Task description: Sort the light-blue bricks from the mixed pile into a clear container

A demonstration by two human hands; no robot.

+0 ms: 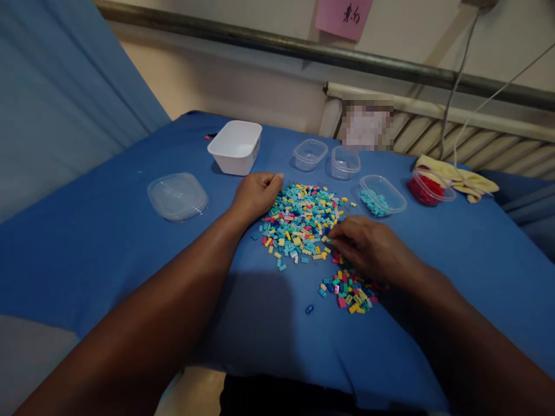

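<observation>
A wide pile of small toy building bricks (303, 214) in turquoise, yellow, pink and dark blue lies mid-table. My left hand (256, 195) rests at the pile's upper left edge, fingers curled under and thumb forward; whatever it holds is hidden. At the pile's right edge my right hand (368, 242) has its thumb and fingers pinched together, with a pale yellow brick (325, 238) at the fingertips; whether it is gripped is unclear. Below that hand lies a smaller mixed heap of bricks (347, 292), partly covered by it. A lone dark blue brick (309, 309) sits nearer me.
Behind the pile stand a white tub (236, 147) and two clear containers (310, 156). To the right are a container of turquoise bricks (376, 202) and one of red bricks (427, 189), beside a yellow cloth (472, 179). Stacked clear lids (177, 196) lie left on the blue cloth.
</observation>
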